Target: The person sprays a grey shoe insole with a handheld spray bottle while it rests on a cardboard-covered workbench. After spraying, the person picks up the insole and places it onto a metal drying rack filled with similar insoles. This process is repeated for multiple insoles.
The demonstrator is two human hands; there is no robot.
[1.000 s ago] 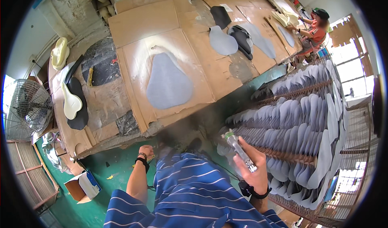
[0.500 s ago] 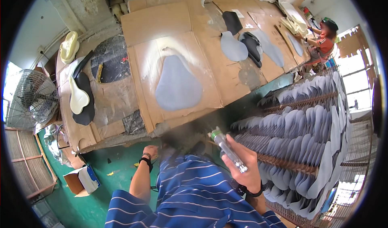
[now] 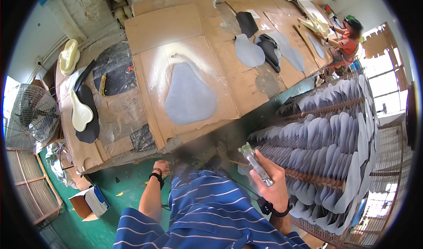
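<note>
My right hand (image 3: 274,186) grips a slim clear spray tool (image 3: 254,163), its tip pointing up toward the bench edge. My left hand (image 3: 161,166) hangs in a loose fist below the bench front, holding nothing that I can see. On the cardboard-covered bench (image 3: 145,46) a grey pear-shaped cover piece (image 3: 189,97) lies flat on a sheet ringed with pale overspray. A blue striped shirt fills the lower middle.
A rack of several grey cover pieces (image 3: 326,143) stands at my right. A cream seat pad (image 3: 80,112) on a black piece lies at the bench's left end. A fan (image 3: 28,119) stands far left. Another person (image 3: 346,41) works at the far right.
The view has shifted a little, so the bench and grey piece sit lower and closer. My right hand has kept hold of the spray tool and drifted slightly; the left hand barely moved.
</note>
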